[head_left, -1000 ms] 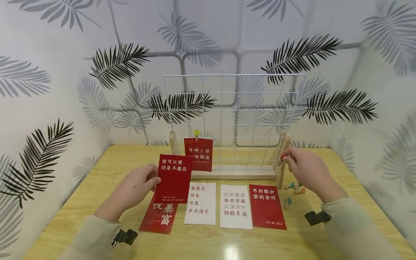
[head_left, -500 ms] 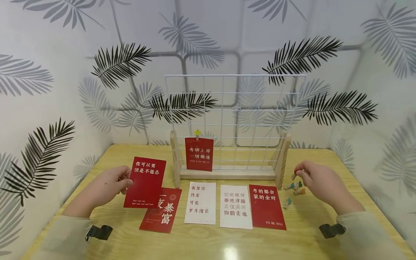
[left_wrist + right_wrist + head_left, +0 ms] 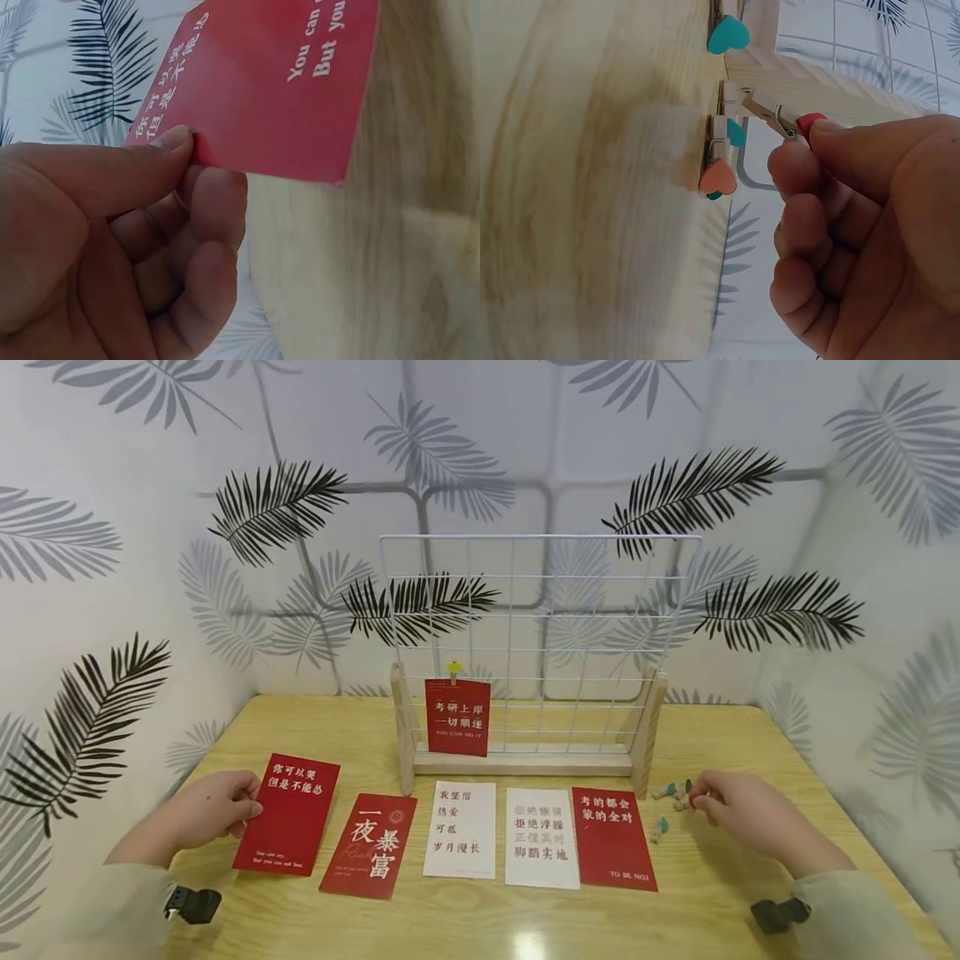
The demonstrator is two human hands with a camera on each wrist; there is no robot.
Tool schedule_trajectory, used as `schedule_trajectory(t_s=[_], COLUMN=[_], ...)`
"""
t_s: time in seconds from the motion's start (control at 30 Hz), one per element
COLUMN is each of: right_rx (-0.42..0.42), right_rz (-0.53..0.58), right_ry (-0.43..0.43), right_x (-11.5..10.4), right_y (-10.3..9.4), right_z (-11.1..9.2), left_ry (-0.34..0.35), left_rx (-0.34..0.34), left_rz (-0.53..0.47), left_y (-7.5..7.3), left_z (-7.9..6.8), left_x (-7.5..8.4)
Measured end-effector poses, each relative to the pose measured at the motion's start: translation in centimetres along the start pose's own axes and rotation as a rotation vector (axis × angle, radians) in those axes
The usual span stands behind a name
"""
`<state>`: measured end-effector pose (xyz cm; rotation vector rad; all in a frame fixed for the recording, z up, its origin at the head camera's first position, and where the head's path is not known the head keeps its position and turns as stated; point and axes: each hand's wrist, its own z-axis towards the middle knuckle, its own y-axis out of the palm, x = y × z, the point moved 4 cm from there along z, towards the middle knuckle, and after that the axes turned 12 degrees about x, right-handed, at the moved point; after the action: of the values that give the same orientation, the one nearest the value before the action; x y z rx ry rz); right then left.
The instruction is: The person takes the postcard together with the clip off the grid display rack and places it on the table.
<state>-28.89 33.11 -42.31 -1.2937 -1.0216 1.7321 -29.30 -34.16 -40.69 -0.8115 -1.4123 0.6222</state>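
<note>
My left hand (image 3: 217, 810) pinches a red card (image 3: 288, 818) with white writing by its left edge, between thumb and forefinger. In the left wrist view the card (image 3: 277, 90) stands tilted close over the wood table. At the right, my right hand (image 3: 738, 810) pinches a small wooden clothespin (image 3: 772, 112) by its end, where a red heart shows. Just beside it, more clothespins (image 3: 720, 150) with teal and orange hearts lie on the table. Another red card (image 3: 457, 718) hangs on the white wire grid (image 3: 570, 635) from a clothespin with a yellow heart (image 3: 453, 668).
Along the table (image 3: 450, 927) lie a red card (image 3: 367, 847), two white cards (image 3: 460, 831) and another red card (image 3: 615, 839) in a row. Behind them stands the grid's wooden base (image 3: 525, 766). A leaf-patterned wall (image 3: 480, 443) closes off the back.
My left hand has moved left and down with the red card, away from the grid. My right hand has moved right and down with the clothespin, to the loose clothespins.
</note>
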Motion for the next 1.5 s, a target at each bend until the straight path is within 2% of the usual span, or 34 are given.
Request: schedule_trajectory(t_s=[0.1,0.27,0.63,1.0,1.5], right_rx=[-0.018,-0.042,-0.07,-0.038,0.001], right_rz=[-0.003,-0.01,-0.051,-0.083,-0.055], right_ry=[0.013,0.0,-0.045,-0.085,-0.035], right_x=[0.4,0.9,1.1,0.8,0.2], right_y=[0.3,0.7,1.4,1.2,1.4], right_z=[-0.1,-0.1,-0.1,0.0,0.0], left_ry=[-0.037,-0.075,-0.099,-0.103,-0.059], left_rx=[0.007,0.03,0.027,0.036,0.109], left_rz=[0.022,0.117,0.241,0.276,0.275], left_y=[0.0,0.3,1.5,1.6,2.1], left_z=[0.3,0.8,1.4,1.4,0.9], left_x=[-0.7,-1.6,-1.2,-1.9,-0.2])
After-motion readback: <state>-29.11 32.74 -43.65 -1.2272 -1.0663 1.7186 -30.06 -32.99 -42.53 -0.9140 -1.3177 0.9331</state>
